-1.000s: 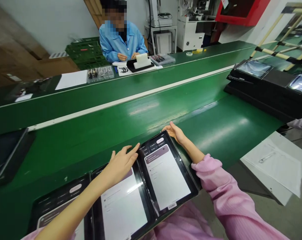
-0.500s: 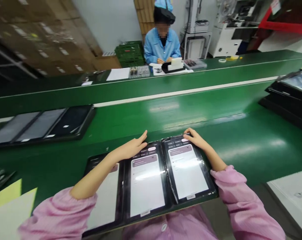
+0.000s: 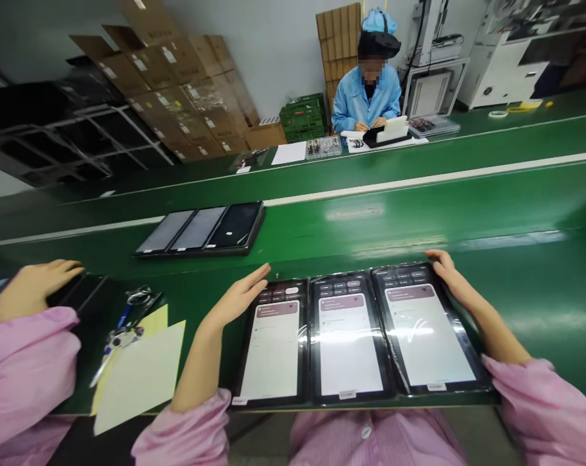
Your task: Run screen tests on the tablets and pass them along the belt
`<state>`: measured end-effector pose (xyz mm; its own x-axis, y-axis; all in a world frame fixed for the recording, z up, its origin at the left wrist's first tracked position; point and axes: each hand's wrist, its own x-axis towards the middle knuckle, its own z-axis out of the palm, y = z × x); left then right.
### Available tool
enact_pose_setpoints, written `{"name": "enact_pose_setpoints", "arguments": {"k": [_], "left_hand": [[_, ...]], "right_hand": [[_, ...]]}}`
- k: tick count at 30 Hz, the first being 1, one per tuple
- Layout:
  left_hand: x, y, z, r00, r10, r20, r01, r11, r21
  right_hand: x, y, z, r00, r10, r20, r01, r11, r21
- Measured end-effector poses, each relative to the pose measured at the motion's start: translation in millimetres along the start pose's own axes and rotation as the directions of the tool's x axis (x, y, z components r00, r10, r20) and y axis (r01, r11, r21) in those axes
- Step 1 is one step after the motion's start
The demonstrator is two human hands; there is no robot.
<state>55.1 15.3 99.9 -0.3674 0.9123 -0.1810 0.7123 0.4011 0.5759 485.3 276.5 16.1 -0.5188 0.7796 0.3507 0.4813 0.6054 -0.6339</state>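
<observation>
Three lit tablets lie side by side in front of me: a left tablet (image 3: pixel 272 349), a middle tablet (image 3: pixel 349 343) and a right tablet (image 3: pixel 431 333). They look film-covered, and each screen has a pale page under a mauve banner. My left hand (image 3: pixel 239 298) is at the far left corner of the left tablet, fingers stretched out, holding nothing. At the opposite end, my right hand (image 3: pixel 447 275) rests against the far right corner of the right tablet. Its fingers are apart and reach past the edge, with the thumb by the frame.
Dark tablets (image 3: pixel 198 230) lie in a tray further back. Yellow and white papers (image 3: pixel 144 372), a pen and keys sit at left. Beside them, a neighbour's hand (image 3: pixel 40 285) touches dark devices. A person in blue (image 3: pixel 368 97) works across the green bench (image 3: pixel 312 239).
My view has turned left, bringing the neighbour's arm and the papers into sight. My left hand has moved from the middle tablet to the left tablet's outer corner. My right hand stays by the right tablet.
</observation>
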Motion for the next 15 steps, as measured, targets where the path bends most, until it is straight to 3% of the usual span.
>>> {"name": "enact_pose_setpoints", "arguments": {"k": [3, 6, 9, 12, 15], "left_hand": [[-53.6, -22.2, -8.5, 0.984, -0.007, -0.180, -0.006, 0.998, -0.070], [-106.0, -48.0, 8.5, 0.979, 0.141, -0.147, -0.132, 0.989, 0.066], [-136.9, -69.2, 39.2, 0.948, 0.301, -0.098, -0.285, 0.947, 0.150], [-140.4, -74.7, 57.8, 0.934, 0.355, -0.046, -0.347, 0.929, 0.128], [-119.9, -61.8, 54.1, 0.948, 0.319, -0.002, -0.314, 0.933, 0.177]], "right_hand": [[-52.4, -35.4, -7.0, 0.987, -0.135, 0.089, 0.151, 0.968, -0.201], [-115.1, -85.7, -2.0, 0.941, -0.285, 0.180, 0.336, 0.844, -0.417], [-152.9, -124.2, 11.7, 0.869, -0.420, 0.263, 0.496, 0.729, -0.472], [-151.2, -139.4, 26.8, 0.846, -0.408, 0.344, 0.532, 0.695, -0.484], [-119.0, -141.9, 40.8, 0.866, -0.249, 0.433, 0.466, 0.716, -0.520]]}}
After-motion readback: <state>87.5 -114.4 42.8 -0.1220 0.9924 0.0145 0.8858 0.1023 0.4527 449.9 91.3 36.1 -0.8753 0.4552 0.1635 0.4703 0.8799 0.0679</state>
